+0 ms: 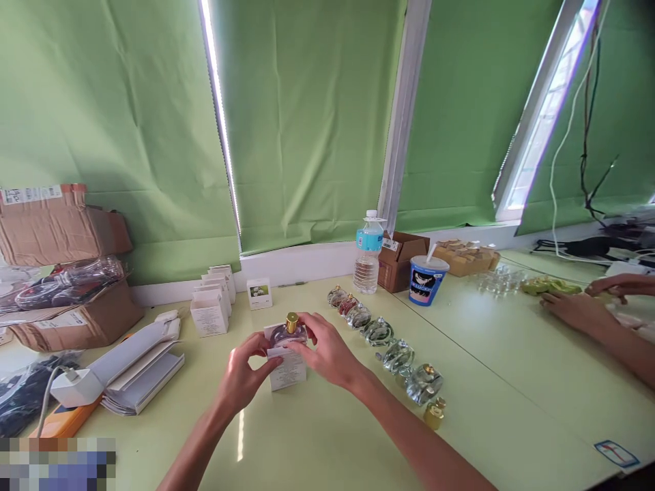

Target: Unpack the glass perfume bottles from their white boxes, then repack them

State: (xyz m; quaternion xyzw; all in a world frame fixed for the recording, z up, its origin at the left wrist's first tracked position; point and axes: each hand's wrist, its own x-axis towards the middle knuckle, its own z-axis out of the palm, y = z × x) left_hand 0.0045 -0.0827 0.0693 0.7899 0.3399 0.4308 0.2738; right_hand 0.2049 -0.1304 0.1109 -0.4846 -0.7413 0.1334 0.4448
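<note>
One small white box (287, 372) stood on the tabletop (317, 436); the left hand (243, 375) pinched its flap, the right hand (325, 351) clasped the gold-capped bottle (289, 331) poking from it

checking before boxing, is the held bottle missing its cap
No, the perfume bottle at the white box, held by left hand and right hand, has a gold cap on.

On the green table (317, 436) are set a white carton (287, 374) at centre, a row of glass bottles (379, 332) at centre right, small boxes (209, 314) at centre left.
</note>
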